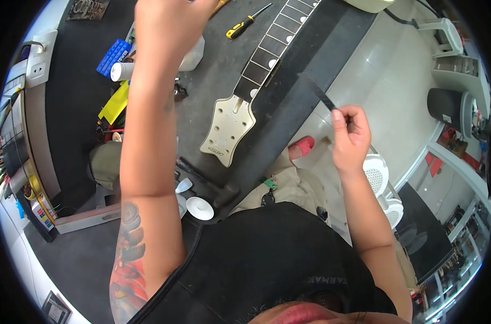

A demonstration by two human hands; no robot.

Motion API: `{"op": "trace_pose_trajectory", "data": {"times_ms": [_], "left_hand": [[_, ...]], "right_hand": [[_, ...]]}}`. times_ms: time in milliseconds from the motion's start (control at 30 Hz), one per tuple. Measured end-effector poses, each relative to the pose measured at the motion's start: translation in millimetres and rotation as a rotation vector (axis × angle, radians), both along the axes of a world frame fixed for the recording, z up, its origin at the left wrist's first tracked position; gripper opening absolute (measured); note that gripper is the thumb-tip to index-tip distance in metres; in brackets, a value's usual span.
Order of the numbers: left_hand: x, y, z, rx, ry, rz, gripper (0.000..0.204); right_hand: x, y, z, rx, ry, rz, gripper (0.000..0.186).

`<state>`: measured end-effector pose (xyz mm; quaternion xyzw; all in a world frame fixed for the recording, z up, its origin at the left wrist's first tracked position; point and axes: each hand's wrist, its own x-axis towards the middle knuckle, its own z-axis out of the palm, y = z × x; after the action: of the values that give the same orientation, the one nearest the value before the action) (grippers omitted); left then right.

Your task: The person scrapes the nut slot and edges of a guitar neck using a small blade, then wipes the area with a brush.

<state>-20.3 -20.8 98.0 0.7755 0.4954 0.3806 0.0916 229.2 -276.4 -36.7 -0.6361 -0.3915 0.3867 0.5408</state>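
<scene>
A guitar neck with a dark fretboard and white inlays (278,48) lies diagonally on the dark bench (207,81), its cream headstock (224,135) toward me. My right hand (350,135) grips a thin, dark flat tool (325,99), held up right of the neck, its far end blurred. My left hand (172,19) reaches to the top edge of the view, left of the neck; its fingers are mostly cut off, so what it touches cannot be told. A yellow-and-black screwdriver (237,29) lies between that hand and the neck.
Left are a blue package (114,56), white container (121,71) and yellow item (114,103). Near me lie a white dish (200,208) and dark hammer-like tool (224,194). A cream object (364,4) sits at top right. Beyond the bench edge is tiled floor with white plastic stools (377,178).
</scene>
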Motion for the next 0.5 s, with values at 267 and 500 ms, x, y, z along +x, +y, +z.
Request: {"op": "trace_pose_trajectory", "data": {"times_ms": [267, 500], "left_hand": [[-45, -69, -37, -0.254, 0.254, -0.667, 0.035], [-66, -62, -77, -0.208, 0.205, -0.641, 0.027]], "right_hand": [[-77, 85, 28, 0.389, -0.470, 0.294, 0.013], [-95, 101, 7, 0.425, -0.629, 0.311, 0.016]]}}
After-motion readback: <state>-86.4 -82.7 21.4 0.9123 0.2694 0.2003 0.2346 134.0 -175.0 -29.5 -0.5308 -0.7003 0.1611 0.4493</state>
